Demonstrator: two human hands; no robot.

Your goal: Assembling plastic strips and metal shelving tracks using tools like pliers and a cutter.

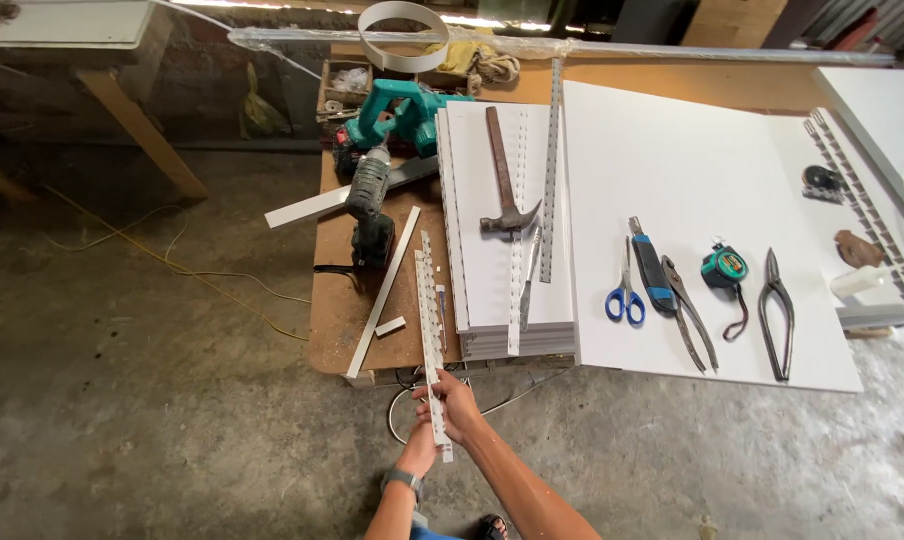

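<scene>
Both my hands close on the near end of a long white perforated strip [432,330], just past the front edge of the workbench [342,320]. My right hand [457,405] wraps its fingers around the strip from the right side, and my left hand [420,450], with a watch [404,482] on its wrist, grips the same end slightly lower, so the two hands touch one another around it. From my hands the strip runs straight away from me, up over the bench edge and onto the brown top.

Just left of the strip, a plain white slat [384,292] lies at a slant, and beyond it stands a dark cordless drill [370,205] with a teal power tool [397,118] behind it. Right of the strip, well ahead of my hands, sits a stack of white panels [492,290]; a hammer [504,175] lies on top of it, with more perforated strips beside the hammer.

Further to the right of my hands a large white board [672,170] covers the bench. On it, in a row, lie blue-handled scissors [625,295], a utility knife [652,265], pliers [690,315], a teal tape measure [724,267] and dark tin snips [776,312].

Far ahead, at the back edge of the bench, a white coiled band [404,35] rests near a long pale rail [572,45]. Bare concrete floor [142,400] spreads to the left of my hands.
</scene>
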